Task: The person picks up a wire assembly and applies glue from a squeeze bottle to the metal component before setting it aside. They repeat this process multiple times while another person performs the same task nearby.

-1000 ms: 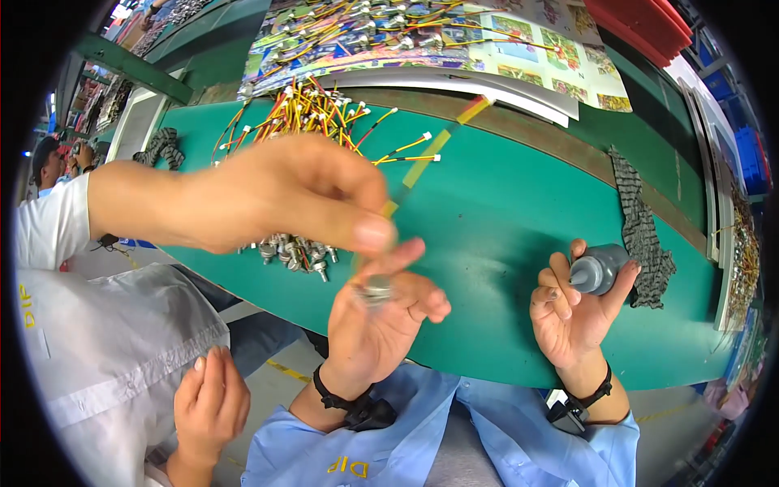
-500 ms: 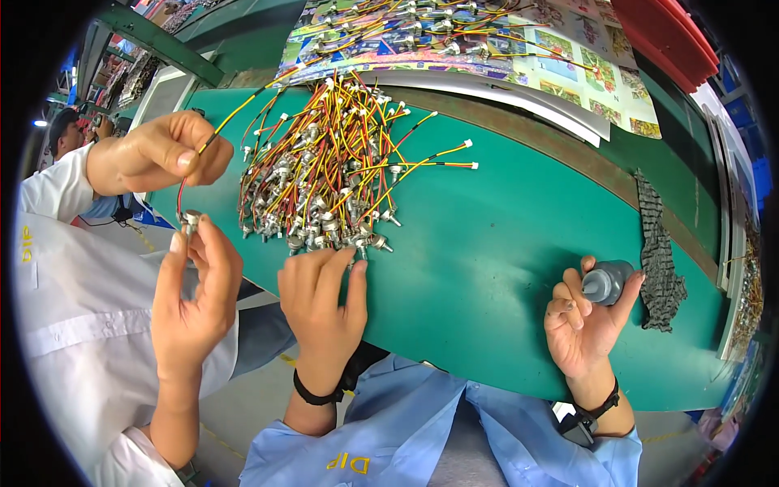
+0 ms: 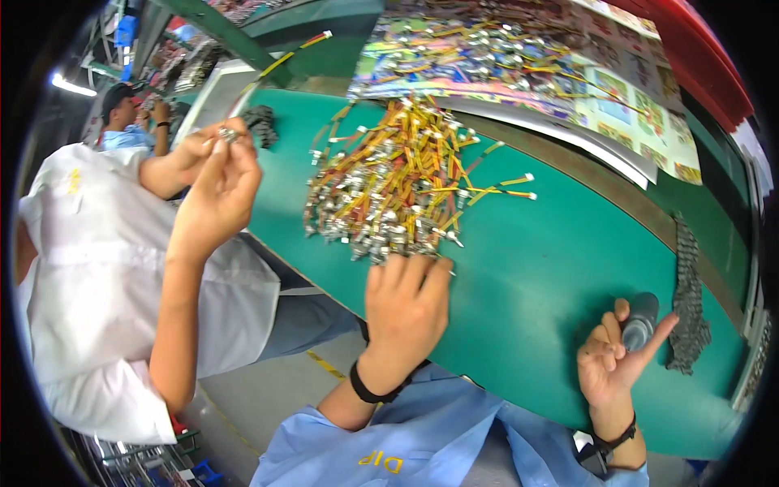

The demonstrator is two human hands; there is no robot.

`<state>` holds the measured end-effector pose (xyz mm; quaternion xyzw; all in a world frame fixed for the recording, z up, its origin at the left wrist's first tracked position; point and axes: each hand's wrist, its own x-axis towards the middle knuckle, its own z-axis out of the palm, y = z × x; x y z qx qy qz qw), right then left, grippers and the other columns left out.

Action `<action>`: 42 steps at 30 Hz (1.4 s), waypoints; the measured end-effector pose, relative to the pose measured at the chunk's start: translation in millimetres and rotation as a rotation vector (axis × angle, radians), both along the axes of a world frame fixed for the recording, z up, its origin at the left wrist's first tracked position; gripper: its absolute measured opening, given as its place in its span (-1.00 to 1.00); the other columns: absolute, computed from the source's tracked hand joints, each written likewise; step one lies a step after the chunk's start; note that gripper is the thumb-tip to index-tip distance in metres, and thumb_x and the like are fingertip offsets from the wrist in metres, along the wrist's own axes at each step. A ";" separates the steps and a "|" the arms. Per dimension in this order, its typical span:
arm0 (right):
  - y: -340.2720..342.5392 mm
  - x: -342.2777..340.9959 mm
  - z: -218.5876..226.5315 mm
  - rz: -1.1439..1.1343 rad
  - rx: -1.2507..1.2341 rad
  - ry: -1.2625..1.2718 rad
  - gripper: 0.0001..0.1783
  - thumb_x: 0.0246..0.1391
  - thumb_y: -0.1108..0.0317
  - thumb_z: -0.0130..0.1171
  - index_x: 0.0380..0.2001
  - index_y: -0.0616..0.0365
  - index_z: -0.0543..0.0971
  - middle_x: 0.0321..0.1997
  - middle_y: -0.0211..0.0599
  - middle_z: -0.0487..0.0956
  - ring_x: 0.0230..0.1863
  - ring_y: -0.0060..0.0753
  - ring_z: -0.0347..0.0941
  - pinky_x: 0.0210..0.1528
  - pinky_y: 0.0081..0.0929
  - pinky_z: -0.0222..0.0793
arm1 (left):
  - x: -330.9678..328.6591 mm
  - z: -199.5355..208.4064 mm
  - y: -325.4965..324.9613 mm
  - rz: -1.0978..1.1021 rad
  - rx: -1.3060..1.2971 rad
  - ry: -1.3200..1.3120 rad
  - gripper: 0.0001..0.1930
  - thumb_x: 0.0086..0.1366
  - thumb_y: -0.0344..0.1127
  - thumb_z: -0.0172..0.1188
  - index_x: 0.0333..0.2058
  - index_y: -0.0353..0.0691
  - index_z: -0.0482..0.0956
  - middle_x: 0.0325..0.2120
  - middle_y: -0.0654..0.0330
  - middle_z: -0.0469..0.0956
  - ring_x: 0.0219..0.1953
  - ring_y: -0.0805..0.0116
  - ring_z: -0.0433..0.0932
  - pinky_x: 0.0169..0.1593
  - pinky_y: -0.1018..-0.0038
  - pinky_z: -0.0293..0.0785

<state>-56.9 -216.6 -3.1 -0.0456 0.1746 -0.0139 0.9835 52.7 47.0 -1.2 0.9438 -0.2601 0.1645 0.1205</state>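
In front of me, a heap of wired potentiometers (image 3: 377,191) with yellow, red and black leads and white connectors covers part of the green bench. My left hand (image 3: 408,304) rests at its near edge, fingers slightly apart and bent down. The fingertips touch metal parts there; I see nothing held in them. Off to the right, my right hand (image 3: 610,357) grips a small dark squeeze bottle (image 3: 641,316). Its nozzle tilts toward me, and the thumb and one finger stick out.
On my left, a white-sleeved co-worker's hands (image 3: 213,183) hold another wired potentiometer (image 3: 228,135). More wired parts lie on a picture-printed sheet (image 3: 608,101) at the back. A dark crumpled cloth (image 3: 688,300) lies beyond my right hand on the green bench (image 3: 519,276).
The view has shifted, so the bench sits farther right and lower. My left hand stays at the heap's near edge. The bottle has tipped nozzle-down. The co-worker's hands have come together.
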 end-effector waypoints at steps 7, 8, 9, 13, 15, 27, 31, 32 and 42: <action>-4.2 0.0 -8.1 -0.002 -0.023 -0.013 -0.21 0.13 -0.42 -0.01 -0.23 0.25 0.41 -0.69 -0.36 0.22 -0.75 -0.58 -0.01 -0.51 -0.65 0.38 | -16.7 2.6 0.2 -0.041 -0.189 0.070 -0.81 0.08 -0.46 0.29 -0.28 -0.22 0.58 -0.36 0.18 0.49 -0.33 0.20 0.42 -0.27 0.32 0.28; -4.2 -0.3 -9.3 -0.010 -0.020 -0.009 -0.21 0.14 -0.42 -0.01 -0.22 0.25 0.42 -0.69 -0.35 0.22 -0.76 -0.58 -0.03 -0.50 -0.64 0.39 | -18.7 1.6 0.9 -0.054 -0.210 0.089 -0.81 0.09 -0.46 0.29 -0.27 -0.23 0.58 -0.36 0.17 0.49 -0.34 0.19 0.42 -0.27 0.32 0.29; -4.1 -0.3 -10.4 -0.018 -0.018 -0.004 -0.22 0.14 -0.41 -0.01 -0.21 0.26 0.42 -0.69 -0.34 0.22 -0.76 -0.58 -0.04 -0.49 -0.64 0.41 | -19.4 0.8 1.3 -0.068 -0.230 0.107 -0.80 0.09 -0.46 0.28 -0.26 -0.24 0.58 -0.37 0.16 0.48 -0.35 0.18 0.42 -0.28 0.32 0.30; -3.7 -0.3 -11.9 -0.013 -0.028 -0.015 -0.21 0.15 -0.41 -0.02 -0.20 0.26 0.43 -0.69 -0.33 0.22 -0.76 -0.58 -0.04 -0.48 -0.64 0.43 | -16.7 -4.8 2.0 -0.053 -0.211 0.130 -0.79 0.10 -0.46 0.28 -0.24 -0.26 0.56 -0.37 0.14 0.48 -0.35 0.16 0.42 -0.28 0.32 0.33; -4.1 -1.7 -11.8 -0.009 -0.032 -0.019 -0.21 0.15 -0.41 -0.02 -0.20 0.27 0.43 -0.69 -0.33 0.22 -0.76 -0.58 -0.04 -0.48 -0.64 0.43 | -19.2 -3.0 -2.1 -0.050 -0.208 0.118 -0.78 0.10 -0.47 0.27 -0.23 -0.27 0.55 -0.38 0.13 0.47 -0.35 0.15 0.41 -0.28 0.32 0.33; 2.5 3.5 1.2 -0.009 -0.030 0.069 -0.19 0.12 -0.44 -0.02 -0.23 0.24 0.48 -0.70 -0.36 0.24 -0.70 -0.56 0.08 -0.53 -0.66 0.37 | -9.8 16.2 11.0 -0.120 -0.529 0.351 -0.83 0.16 -0.58 0.17 -0.24 -0.33 0.53 -0.42 0.06 0.51 -0.41 0.15 0.50 -0.30 0.40 0.40; -3.8 1.8 -5.4 0.012 -0.014 0.044 -0.18 0.10 -0.47 -0.03 -0.23 0.23 0.49 -0.69 -0.36 0.24 -0.68 -0.54 0.10 -0.53 -0.65 0.36 | -15.6 27.6 4.2 -0.126 -0.608 0.465 -0.85 0.18 -0.61 0.13 -0.26 -0.34 0.53 -0.37 0.05 0.55 -0.39 0.20 0.53 -0.30 0.44 0.41; -4.8 1.1 -6.2 0.017 0.003 0.036 -0.17 0.10 -0.48 -0.04 -0.23 0.23 0.49 -0.69 -0.36 0.25 -0.68 -0.54 0.11 -0.52 -0.65 0.36 | -17.1 25.4 4.0 -0.131 -0.608 0.474 -0.85 0.18 -0.61 0.13 -0.26 -0.34 0.53 -0.37 0.05 0.55 -0.39 0.20 0.53 -0.30 0.44 0.41; -6.3 0.1 -7.9 0.035 0.010 0.008 -0.16 0.11 -0.49 -0.08 -0.21 0.22 0.49 -0.68 -0.35 0.25 -0.68 -0.53 0.12 -0.50 -0.63 0.38 | -35.6 20.4 13.0 -0.071 -0.519 0.519 -0.87 0.16 -0.62 0.16 -0.30 -0.32 0.52 -0.38 0.11 0.57 -0.41 0.39 0.53 -0.35 0.51 0.36</action>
